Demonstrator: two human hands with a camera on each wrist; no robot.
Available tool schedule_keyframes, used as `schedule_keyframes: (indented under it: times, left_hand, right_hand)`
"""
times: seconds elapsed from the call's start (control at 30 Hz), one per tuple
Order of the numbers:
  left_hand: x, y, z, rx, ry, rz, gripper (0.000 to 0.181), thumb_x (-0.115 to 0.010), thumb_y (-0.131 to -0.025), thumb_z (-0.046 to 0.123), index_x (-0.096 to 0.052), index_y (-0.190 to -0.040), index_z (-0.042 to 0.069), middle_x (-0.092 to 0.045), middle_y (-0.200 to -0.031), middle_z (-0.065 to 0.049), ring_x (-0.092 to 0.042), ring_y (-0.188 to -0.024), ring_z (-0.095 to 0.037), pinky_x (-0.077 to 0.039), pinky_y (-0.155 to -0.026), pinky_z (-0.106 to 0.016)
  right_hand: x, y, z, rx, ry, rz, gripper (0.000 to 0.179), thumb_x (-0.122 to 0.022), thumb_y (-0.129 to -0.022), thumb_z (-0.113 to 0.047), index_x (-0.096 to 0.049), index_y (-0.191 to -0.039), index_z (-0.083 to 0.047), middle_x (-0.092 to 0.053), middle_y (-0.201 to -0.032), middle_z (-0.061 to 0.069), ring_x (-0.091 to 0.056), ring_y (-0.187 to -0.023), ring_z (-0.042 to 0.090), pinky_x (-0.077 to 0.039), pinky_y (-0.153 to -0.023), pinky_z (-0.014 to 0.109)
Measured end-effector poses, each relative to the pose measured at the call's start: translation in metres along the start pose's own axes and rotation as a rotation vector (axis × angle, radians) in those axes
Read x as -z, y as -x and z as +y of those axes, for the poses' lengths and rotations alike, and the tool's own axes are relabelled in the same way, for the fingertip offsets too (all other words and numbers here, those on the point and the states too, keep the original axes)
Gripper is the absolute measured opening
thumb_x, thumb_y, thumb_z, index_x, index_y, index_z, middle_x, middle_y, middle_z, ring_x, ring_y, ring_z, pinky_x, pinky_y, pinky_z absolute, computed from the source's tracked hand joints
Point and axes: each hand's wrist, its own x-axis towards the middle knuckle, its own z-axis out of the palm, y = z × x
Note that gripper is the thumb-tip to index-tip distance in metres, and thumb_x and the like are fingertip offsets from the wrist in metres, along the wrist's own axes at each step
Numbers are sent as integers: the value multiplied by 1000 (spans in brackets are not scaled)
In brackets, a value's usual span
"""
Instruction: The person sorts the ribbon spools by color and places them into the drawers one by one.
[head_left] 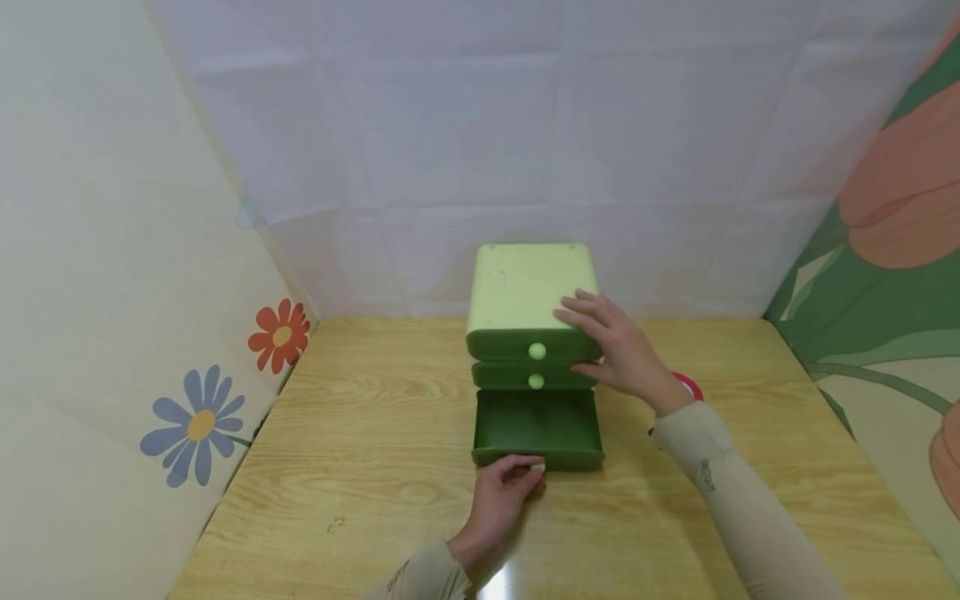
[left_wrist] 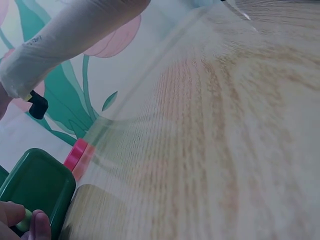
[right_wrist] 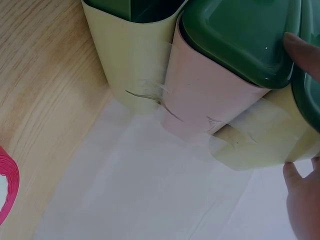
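A small drawer unit (head_left: pixel 525 283) with a pale green top stands against the back wall. Its bottom drawer (head_left: pixel 577 460) is pulled out and bare inside; the two drawers above are in. At the bottom drawer's front, my left hand (head_left: pixel 495 504) pinches the light green knob (left_wrist: pixel 24 220) between thumb and fingers. My right hand (head_left: pixel 624 348) rests on the unit's right front corner, fingers spread over the top and thumb on the front beside the middle drawer. In the right wrist view, the pink casing (right_wrist: pixel 215 75) of the middle tier shows between two pale green ones.
A pink-red ring-shaped roll (right_wrist: pixel 11 187) lies on the wooden table (head_left: pixel 360 433) right of the unit, partly behind my right wrist in the head view. White sheeting (head_left: pixel 450 150) hangs behind. Flower-patterned panels (head_left: pixel 885 333) stand on both sides.
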Motion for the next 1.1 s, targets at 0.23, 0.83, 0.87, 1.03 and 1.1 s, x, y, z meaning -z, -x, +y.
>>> schedule_keyframes:
  times: [0.23,0.83,0.87,1.03,1.1]
  left_hand:
    - [1,0,-1,-25,1,-19,21,-70,-95,-2,-71,-114,-9,-74,-100,-26,-75,-86,-17,-65,-81,-28]
    - [3,-1,-4,-27,-7,-26,21,-70,-94,-2,-72,-114,-7,-75,-99,-22,-75,-87,-19,-65,-82,-27]
    - [3,-1,-4,-26,-4,-27,21,-70,-94,-2,-72,-114,-7,-75,-99,-22,-75,-87,-19,-65,-82,-27]
    - [3,-1,-2,-8,7,-24,21,-71,-95,-1,-72,-115,-8,-74,-100,-26,-75,-87,-19,-64,-82,-27]
    - [2,0,-1,-9,10,-23,22,-71,-95,0,-72,-115,-8,-74,-101,-27,-75,-88,-21,-65,-82,-28]
  right_hand:
    - [1,0,0,-2,2,-3,101,-100,-64,-9,-50,-152,-14,-47,-158,11,-37,-151,36,-27,-128,58]
    - [20,27,20,-290,-137,-56,116,-97,-72,-27,-27,-165,-25,-30,-169,10,-29,-154,38,-33,-119,68]
    - [22,32,24,-329,-151,-67,113,-95,-75,-29,-27,-165,-25,-29,-170,10,-28,-154,38,-31,-120,69]
    - [32,62,46,-495,-180,-150,92,-79,-93,-36,-23,-165,-32,-26,-171,9,-24,-156,40,-24,-121,73]
    - [32,77,54,-540,-181,-185,85,-74,-97,-38,-24,-165,-28,-26,-171,12,-23,-155,43,-23,-120,74]
